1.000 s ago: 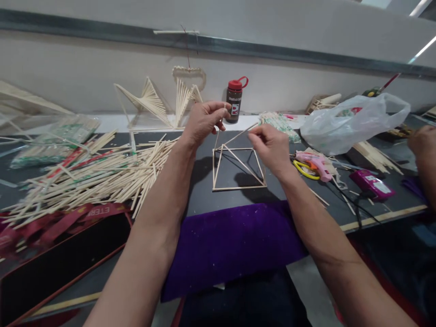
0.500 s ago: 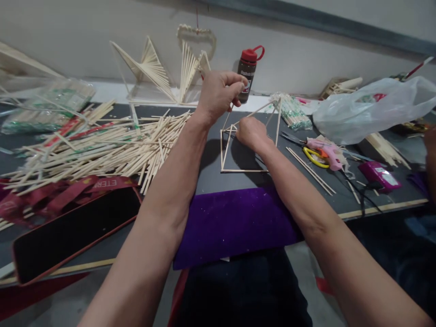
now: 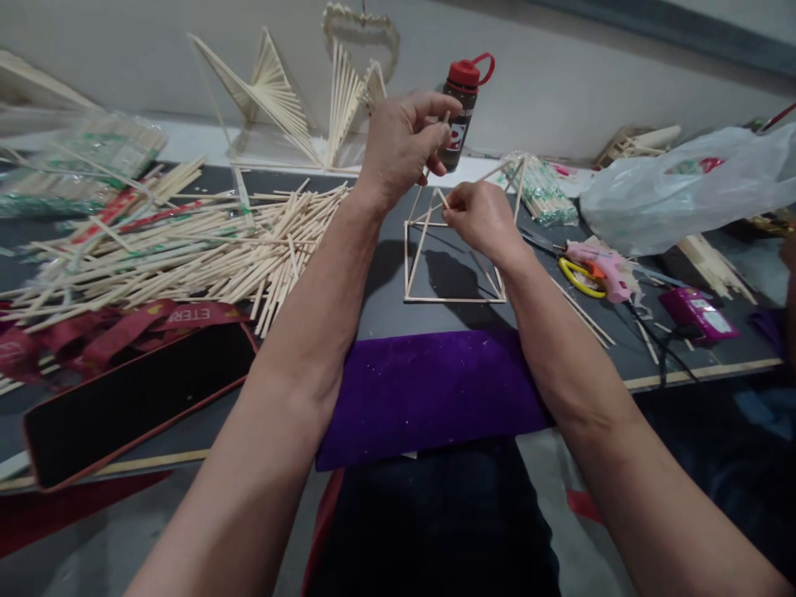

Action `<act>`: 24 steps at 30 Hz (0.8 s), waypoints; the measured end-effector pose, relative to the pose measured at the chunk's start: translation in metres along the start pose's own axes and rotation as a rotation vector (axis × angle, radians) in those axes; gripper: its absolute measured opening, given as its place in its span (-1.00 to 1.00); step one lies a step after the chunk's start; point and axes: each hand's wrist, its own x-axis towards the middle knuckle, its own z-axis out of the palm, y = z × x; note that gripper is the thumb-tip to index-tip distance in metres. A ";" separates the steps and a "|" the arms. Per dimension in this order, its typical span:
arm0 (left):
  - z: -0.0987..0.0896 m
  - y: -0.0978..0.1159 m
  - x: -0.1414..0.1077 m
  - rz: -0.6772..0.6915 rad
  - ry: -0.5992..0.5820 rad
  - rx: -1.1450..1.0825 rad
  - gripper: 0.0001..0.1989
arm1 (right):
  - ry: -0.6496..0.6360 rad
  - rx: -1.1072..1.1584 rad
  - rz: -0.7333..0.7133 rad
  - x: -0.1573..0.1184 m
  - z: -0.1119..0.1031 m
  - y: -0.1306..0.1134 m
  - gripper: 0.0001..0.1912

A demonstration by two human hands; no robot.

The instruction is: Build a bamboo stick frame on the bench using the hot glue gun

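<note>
A frame of thin wooden sticks stands on the dark table, with a square base and slanting sticks rising from it. Over its far left corner, my left hand is closed in a pinch on a wooden stick, whose short end shows between thumb and forefinger. My right hand is lower and to the right, fingers pressed together at the top of a slanting stick of the frame. My fingers hide part of the joints there.
Loose sticks heap on the left, beside a phone and red lanyard. A bottle stands behind my hands. At right are scissors, a pink glue gun and a plastic bag. Purple cloth lies in front.
My right hand has lifted slightly and shifted right, showing more of the frame's base and slanting sticks. The left hand's thumb and forefinger are further apart, with a stick end showing. The view has tilted down.
</note>
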 end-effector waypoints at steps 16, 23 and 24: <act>-0.009 -0.007 -0.024 0.082 0.044 0.036 -0.76 | -0.026 0.175 -0.237 -0.042 -0.043 -0.031 -0.81; -0.003 -0.006 -0.033 0.127 -0.044 0.021 -0.79 | 0.021 0.220 -0.246 -0.041 -0.038 -0.031 -0.59; -0.002 -0.006 -0.033 0.134 -0.054 0.013 -0.79 | 0.024 0.220 -0.248 -0.041 -0.038 -0.031 -0.61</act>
